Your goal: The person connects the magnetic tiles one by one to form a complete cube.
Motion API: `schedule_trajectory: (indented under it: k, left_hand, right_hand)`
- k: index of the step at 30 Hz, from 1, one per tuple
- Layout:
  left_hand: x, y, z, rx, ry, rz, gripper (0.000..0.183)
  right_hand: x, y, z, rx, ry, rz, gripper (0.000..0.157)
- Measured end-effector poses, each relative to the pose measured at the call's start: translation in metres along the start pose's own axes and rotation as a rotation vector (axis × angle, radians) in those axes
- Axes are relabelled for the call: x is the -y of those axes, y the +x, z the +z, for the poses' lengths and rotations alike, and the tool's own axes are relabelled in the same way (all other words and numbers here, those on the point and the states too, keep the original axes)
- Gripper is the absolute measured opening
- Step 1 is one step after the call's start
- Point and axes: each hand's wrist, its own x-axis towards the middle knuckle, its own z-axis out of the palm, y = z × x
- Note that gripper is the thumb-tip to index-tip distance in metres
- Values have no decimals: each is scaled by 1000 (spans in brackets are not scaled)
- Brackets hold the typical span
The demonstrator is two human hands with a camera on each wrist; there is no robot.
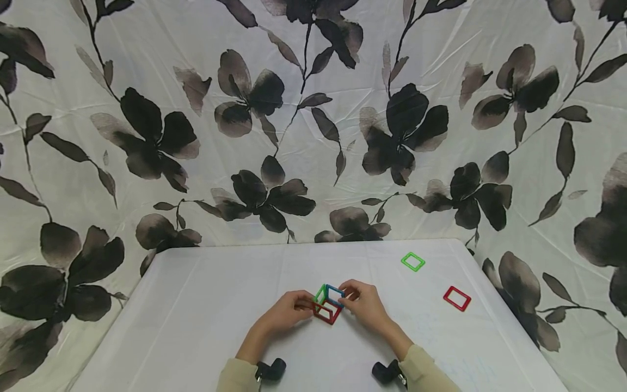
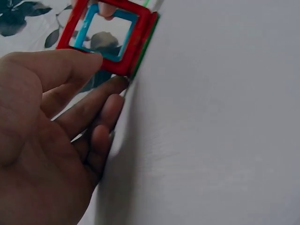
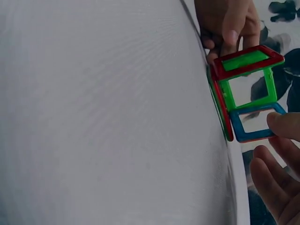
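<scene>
Near the middle of the table, magnetic square frame tiles are joined into a small open box. A red base tile (image 3: 227,124) lies flat, with a green edge showing beneath it. Standing on it are a green tile (image 3: 272,86), a blue tile (image 3: 240,127) and a red tile (image 2: 123,67). My left hand (image 1: 288,312) pinches the upright red tile between thumb and fingers. On the other side, my right hand (image 1: 366,306) pinches the blue tile by its edge, thumb on its face. In the left wrist view, the blue tile shows through the red one.
A loose green tile (image 1: 413,261) lies at the table's back right. Nearer, towards the right edge, lies a loose red tile (image 1: 457,298). The white table (image 1: 196,305) meets a floral cloth (image 1: 338,179) behind it.
</scene>
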Motion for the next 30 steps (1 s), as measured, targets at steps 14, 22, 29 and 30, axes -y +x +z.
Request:
schedule_trajectory:
  k: [14,22,29,30]
  left_hand:
    - [-3,15,-13,53,-103,-19,48]
    - [0,23,-18,179,-184,24,50]
    - [1,23,-17,197,-163,21,63]
    - [1,22,-16,194,-158,18,64]
  right_hand:
    - [0,-1,-4,31,-49,17,21]
    - [2,1,-5,48,-61,1,20]
    - [1,5,-6,78,-98,12,20]
    - [1,5,-7,83,-99,5,20]
